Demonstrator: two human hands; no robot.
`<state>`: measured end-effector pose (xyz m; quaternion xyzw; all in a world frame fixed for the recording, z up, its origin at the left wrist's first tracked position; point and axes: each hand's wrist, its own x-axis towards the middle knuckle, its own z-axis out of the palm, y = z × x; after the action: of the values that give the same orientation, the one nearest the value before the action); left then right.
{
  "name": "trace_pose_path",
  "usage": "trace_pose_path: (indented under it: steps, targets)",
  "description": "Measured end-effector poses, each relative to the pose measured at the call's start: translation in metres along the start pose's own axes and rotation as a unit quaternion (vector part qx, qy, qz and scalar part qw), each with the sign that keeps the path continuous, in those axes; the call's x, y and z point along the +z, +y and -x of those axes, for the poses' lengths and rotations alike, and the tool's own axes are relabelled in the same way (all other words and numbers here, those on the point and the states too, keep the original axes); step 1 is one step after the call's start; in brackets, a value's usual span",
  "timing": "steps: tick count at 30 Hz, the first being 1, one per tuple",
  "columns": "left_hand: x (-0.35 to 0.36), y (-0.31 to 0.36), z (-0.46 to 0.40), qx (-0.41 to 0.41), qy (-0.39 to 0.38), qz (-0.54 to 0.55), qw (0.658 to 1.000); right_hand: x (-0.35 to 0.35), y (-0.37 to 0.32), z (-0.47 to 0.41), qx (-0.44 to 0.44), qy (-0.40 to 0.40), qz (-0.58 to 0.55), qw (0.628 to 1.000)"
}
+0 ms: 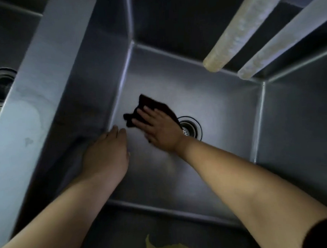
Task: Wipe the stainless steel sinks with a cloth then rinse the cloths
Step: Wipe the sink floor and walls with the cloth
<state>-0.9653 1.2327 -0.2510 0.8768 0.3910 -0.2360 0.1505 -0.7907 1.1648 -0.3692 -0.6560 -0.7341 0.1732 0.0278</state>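
Note:
I look down into a deep stainless steel sink [204, 95]. A dark cloth [154, 105] lies flat on the sink's floor, left of the round drain [191, 128]. My right hand [159, 129] presses on the cloth with straight, spread fingers. My left hand [107, 152] is low at the sink's left wall, its fingers loosely bent, and nothing shows in it; its palm is hidden from me.
A broad steel divider [35, 88] separates this basin from a second sink with its own drain [0, 86] at the far left. Two pale faucet spouts [244, 26] [286, 39] reach over the basin from the upper right. A yellow item [164, 247] shows at the bottom edge.

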Motion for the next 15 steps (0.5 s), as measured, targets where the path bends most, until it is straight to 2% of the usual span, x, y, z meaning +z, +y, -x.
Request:
trace_pose_path:
  steps: [7,11,15]
  targets:
    - [0.002,0.002,-0.01,0.012,0.014,-0.029,0.999,-0.028,0.079,-0.016,0.17,0.046,0.038,0.984]
    - [-0.001,0.004,-0.011,0.016,0.026,-0.025,0.999,-0.031,0.11,0.032,0.275,0.047,0.022,0.96]
    - [-0.002,0.007,-0.011,0.02,0.015,-0.024,0.999,-0.023,0.102,0.105,0.354,0.031,0.001,0.935]
